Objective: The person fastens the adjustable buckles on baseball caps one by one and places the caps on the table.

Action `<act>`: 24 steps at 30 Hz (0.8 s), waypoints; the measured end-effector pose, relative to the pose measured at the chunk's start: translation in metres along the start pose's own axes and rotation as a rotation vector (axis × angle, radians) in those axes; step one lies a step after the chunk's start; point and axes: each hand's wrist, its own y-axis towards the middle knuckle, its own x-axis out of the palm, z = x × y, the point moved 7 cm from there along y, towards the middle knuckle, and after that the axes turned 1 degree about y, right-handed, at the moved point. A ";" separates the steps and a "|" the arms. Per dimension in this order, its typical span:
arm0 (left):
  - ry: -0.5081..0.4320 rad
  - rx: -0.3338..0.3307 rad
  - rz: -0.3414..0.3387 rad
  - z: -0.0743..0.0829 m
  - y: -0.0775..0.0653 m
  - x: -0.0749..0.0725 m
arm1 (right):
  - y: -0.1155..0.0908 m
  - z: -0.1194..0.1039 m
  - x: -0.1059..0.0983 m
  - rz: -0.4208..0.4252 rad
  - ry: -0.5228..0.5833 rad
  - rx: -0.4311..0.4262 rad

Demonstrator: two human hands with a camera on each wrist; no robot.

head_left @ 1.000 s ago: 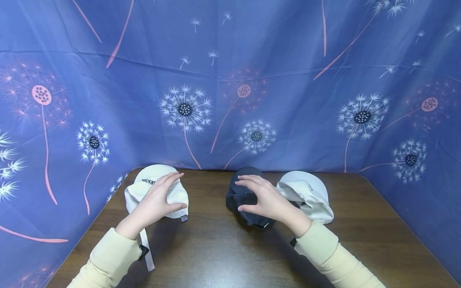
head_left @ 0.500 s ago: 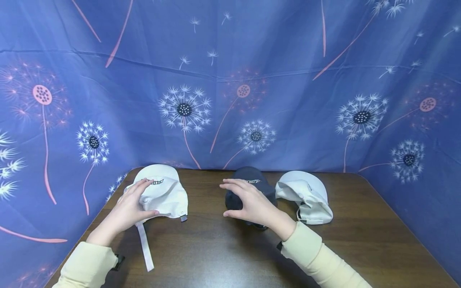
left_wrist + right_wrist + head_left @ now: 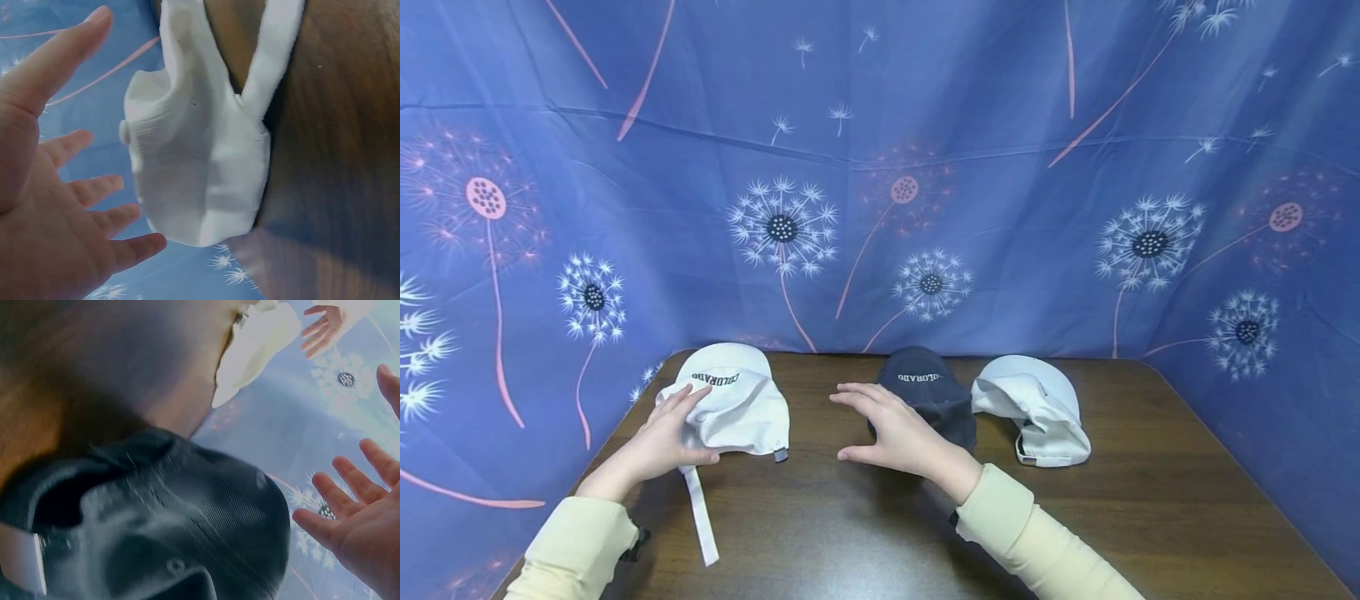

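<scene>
While I watch the feeds from afar, neither hand has hold of anything; the left hand [image 3: 662, 437] hangs beside the white Colorado baseball cap [image 3: 745, 412], thumb and fingers well spread, a gap showing in its wrist view; the right hand [image 3: 898, 433] hovers before the dark Colorado baseball cap [image 3: 921, 377], just as loosely splayed and clear of the fabric; both caps lie on the wooden table [image 3: 820, 533], bills toward the blue cloth [image 3: 1022, 92], with a crumpled white cap [image 3: 1037, 400] just beside the dark one; I judge this step to be positioning, with no grip begun; to handle a cap, I think the next move calls for lowering a hand and pinching an edge, minding the loose strap [image 3: 702, 517].
</scene>
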 end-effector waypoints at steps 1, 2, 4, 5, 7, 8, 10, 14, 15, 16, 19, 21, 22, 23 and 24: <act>-0.001 -0.001 -0.011 -0.001 0.000 0.002 | 0.001 0.000 0.004 -0.009 -0.002 0.001; -0.001 0.001 -0.019 -0.002 0.000 0.004 | 0.002 0.000 0.007 -0.017 -0.005 0.000; 0.007 0.002 -0.029 -0.004 0.001 0.006 | 0.003 -0.001 0.014 -0.034 -0.011 0.003; 0.014 0.006 -0.027 -0.004 0.002 0.007 | 0.004 -0.001 0.018 -0.042 -0.018 0.005; 0.034 0.017 -0.016 -0.005 0.005 0.007 | 0.006 -0.001 0.025 -0.055 -0.036 0.004; 0.044 0.020 -0.014 -0.006 0.006 0.007 | 0.007 -0.001 0.029 -0.063 -0.038 0.005; 0.049 0.025 -0.012 -0.007 0.008 0.008 | 0.008 -0.002 0.036 -0.078 -0.048 0.004; 0.041 0.019 -0.023 -0.012 0.014 0.013 | 0.011 -0.002 0.047 -0.091 -0.059 -0.002; 0.039 0.015 -0.023 -0.012 0.015 0.014 | 0.011 -0.002 0.049 -0.093 -0.059 0.000; 0.042 0.012 -0.022 -0.013 0.017 0.015 | 0.012 -0.002 0.051 -0.096 -0.057 0.003; 0.069 0.019 -0.012 -0.013 0.021 0.018 | 0.013 0.000 0.056 -0.105 -0.041 0.017; 0.083 0.033 -0.003 -0.013 0.022 0.020 | 0.013 0.001 0.058 -0.111 -0.030 0.025; 0.087 0.044 0.000 -0.013 0.023 0.020 | 0.013 0.001 0.059 -0.113 -0.026 0.028; 0.087 0.052 0.000 -0.013 0.024 0.021 | 0.013 0.001 0.060 -0.113 -0.023 0.030; 0.085 0.054 0.001 -0.014 0.024 0.022 | 0.012 0.001 0.060 -0.115 -0.020 0.031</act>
